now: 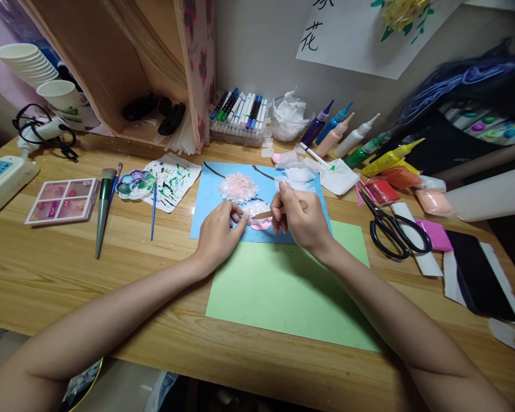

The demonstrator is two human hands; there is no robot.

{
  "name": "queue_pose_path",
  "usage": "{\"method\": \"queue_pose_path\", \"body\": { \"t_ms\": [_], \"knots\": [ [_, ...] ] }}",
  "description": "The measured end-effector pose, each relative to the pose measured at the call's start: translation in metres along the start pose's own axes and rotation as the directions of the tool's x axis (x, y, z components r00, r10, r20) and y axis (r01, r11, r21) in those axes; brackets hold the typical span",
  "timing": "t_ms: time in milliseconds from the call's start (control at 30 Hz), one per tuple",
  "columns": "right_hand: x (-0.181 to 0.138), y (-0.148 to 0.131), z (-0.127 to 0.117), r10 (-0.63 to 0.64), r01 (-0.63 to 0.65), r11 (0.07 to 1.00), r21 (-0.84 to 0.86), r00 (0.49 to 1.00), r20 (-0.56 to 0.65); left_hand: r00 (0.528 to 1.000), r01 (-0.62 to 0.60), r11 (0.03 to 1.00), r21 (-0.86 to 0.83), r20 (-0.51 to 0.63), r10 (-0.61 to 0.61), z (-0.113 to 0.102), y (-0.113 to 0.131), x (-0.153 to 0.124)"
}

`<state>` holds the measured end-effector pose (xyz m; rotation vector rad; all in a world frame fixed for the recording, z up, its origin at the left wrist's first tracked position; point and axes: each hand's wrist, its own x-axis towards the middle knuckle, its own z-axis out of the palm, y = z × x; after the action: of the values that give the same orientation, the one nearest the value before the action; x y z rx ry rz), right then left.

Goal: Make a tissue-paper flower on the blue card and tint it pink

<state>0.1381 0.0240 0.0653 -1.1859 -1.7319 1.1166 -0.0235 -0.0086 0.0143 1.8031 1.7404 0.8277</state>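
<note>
Head view: gripping pointed tool [264, 216] in right hand [299, 218]; curling left hand [220, 230] beside pink-white clump [258, 208], cannot tell if pinching; press gently.

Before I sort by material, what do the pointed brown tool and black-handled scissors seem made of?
Pointed tool: probably wood, from its matte brown look, though plastic is possible. Scissors: likely plastic handles, smooth with slight sheen; apparently metal blades, thin and greyish.

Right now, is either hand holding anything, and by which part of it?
The right hand holds a thin brown tool between its pointed tip and its rounded end. Whether the left hand pinches anything cannot be told.
</note>
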Motion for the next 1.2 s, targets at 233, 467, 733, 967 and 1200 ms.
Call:
{"method": "queue_pose_path", "body": {
  "t_ms": [233,467,733,967,1200],
  "knots": [
    [-0.003,0.002,0.0,-0.021,0.022,0.999,-0.042,1.0,0.016,1.0,-0.011,1.0,-0.01,-0.005,0.011,0.0,0.0,-0.001],
    [0.003,0.007,0.003,0.041,-0.038,0.998,0.049,0.998,-0.057,1.0,-0.01,1.0,-0.005,-0.006,0.01,0.0,-0.001,0.0],
    [0.012,0.006,0.007,0.137,-0.132,0.987,0.092,0.99,-0.04,1.0,-0.007,1.0,-0.006,0.003,0.007,0.0,0.0,0.0],
    [0.012,-0.016,-0.051,-0.081,0.081,0.997,-0.004,0.99,-0.118,1.0,0.029,0.998,-0.055,0.013,-0.029,-0.005,0.002,-0.002],
    [0.009,0.055,-0.086,-0.248,0.238,0.727,-0.644,0.966,0.078,0.997,0.078,0.992,-0.097,0.015,-0.076,-0.008,0.001,-0.001]
  ]
}}
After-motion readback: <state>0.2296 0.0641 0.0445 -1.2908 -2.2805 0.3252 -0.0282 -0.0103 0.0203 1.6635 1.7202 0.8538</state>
